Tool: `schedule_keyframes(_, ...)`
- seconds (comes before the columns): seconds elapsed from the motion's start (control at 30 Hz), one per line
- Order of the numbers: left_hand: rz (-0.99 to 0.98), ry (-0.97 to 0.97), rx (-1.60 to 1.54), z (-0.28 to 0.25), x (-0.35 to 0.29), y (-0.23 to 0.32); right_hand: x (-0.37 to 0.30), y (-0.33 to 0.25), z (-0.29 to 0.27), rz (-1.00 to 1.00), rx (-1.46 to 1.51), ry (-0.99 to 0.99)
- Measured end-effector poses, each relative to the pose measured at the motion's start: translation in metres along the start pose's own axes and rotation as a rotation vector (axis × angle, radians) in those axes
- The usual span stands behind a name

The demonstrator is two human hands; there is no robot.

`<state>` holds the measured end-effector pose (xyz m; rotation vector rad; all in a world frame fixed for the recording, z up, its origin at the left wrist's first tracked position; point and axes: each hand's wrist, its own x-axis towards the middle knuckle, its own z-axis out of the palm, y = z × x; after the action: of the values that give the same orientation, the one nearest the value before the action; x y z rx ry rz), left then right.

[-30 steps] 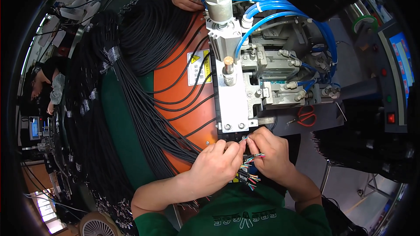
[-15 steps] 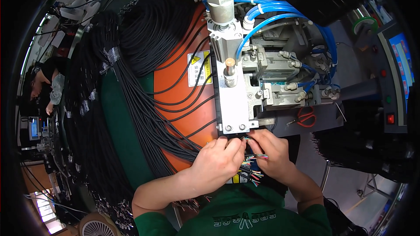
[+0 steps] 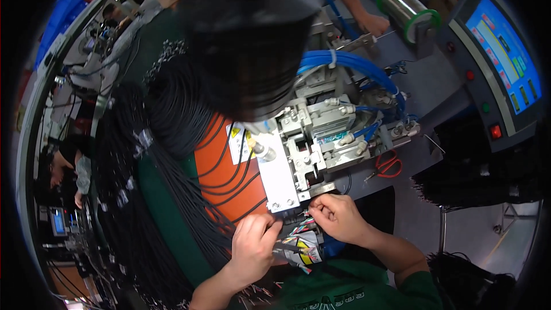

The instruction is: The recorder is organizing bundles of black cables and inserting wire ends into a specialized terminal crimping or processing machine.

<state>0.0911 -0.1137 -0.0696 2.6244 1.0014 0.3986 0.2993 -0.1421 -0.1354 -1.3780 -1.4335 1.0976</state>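
My left hand is closed at the front of the orange board, around black cable whose end comes out on its right. Stripped cable ends with thin coloured wires lie between my hands. My right hand is closed, thumb and fingertips together by the front lower corner of the machine's white metal block. Whatever those fingertips pinch is too small to make out. Several black cables run across the board towards the block, and a thick bundle of black cables reaches my left hand from the far left.
A large dark, blurred cylinder hides the machine's upper part. Blue air hoses curve behind it. Red-handled scissors lie to the right, below a wire spool and a control screen. Across the machine is another person's hand.
The view has shifted and turned, and the dark cylinder has come into it. My hands have moved apart, the left one drawing back from the wires. The other person's hand appears farther right.
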Motion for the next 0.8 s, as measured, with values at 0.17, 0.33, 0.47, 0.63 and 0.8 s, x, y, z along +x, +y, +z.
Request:
schedule_keyframes(0.17, -0.070, -0.010, 0.041, 0.0049, -0.0085, 0.0007, 0.0004, 0.0011, 0.0027, -0.089, 0.001, 0.047)
schedule_keyframes(0.33, -0.059, 0.019, 0.075, 0.0080, -0.0104, -0.0006, -0.0003, -0.0024, 0.0016, -0.046, 0.004, 0.050)
schedule_keyframes(0.47, -0.060, 0.021, 0.100, 0.0057, -0.0095, 0.0031, -0.0012, 0.0008, 0.0055, -0.081, -0.010, 0.069)
schedule_keyframes(0.63, -0.060, 0.027, 0.122, 0.0059, -0.0099, 0.0051, -0.0023, 0.0015, 0.0080, -0.111, -0.030, 0.096)
schedule_keyframes(0.8, -0.051, 0.035, 0.114, 0.0061, -0.0092, 0.0044, -0.0027, 0.0005, 0.0081, -0.116, -0.024, 0.113)
